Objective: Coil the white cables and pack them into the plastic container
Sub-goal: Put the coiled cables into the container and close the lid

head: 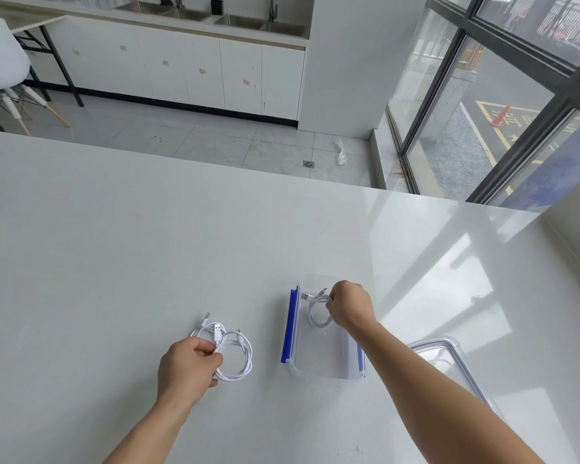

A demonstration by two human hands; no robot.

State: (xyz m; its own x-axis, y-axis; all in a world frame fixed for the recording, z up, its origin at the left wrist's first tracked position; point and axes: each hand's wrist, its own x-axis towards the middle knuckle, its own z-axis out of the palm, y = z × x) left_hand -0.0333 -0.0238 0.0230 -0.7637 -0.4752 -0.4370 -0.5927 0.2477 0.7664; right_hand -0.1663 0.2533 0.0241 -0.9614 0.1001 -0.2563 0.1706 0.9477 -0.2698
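1. Desk (114, 246): white, smooth and glossy; window light reflects on its right part.
2. Plastic container (325, 366): clear, rectangular with rounded corners, open on top. Its long axis runs away from you. A blue clip flap (290, 326) lies folded out along its left side; a 2nd blue strip shows on the right side, partly hidden by your forearm.
3. Lid (456, 360): clear with a blue seal line, flat on the desk just right of the container, partly under your right forearm.
4. Your right hand (350, 308) is closed in a pinch on a small coiled cable (318, 316). It hangs in the far half of the container. Whether the loop touches the floor of the container you cannot tell.
5. That cable is thin, white and round in section, wound in a small loop. Its USB plug (304, 296) points left, toward the blue flap; a 2nd, smaller plug sits near your fingers.
6. The near half of the container holds nothing visible.
7. Your left hand (190, 363) has fingers curled shut around one side of a larger cable bundle (235, 358), which rests on the desk left of the container, apart from it.
8. The bundle is white, several round loops. A USB plug (217, 329) points away from you; a slimmer plug (207, 317) sticks out toward the far left.
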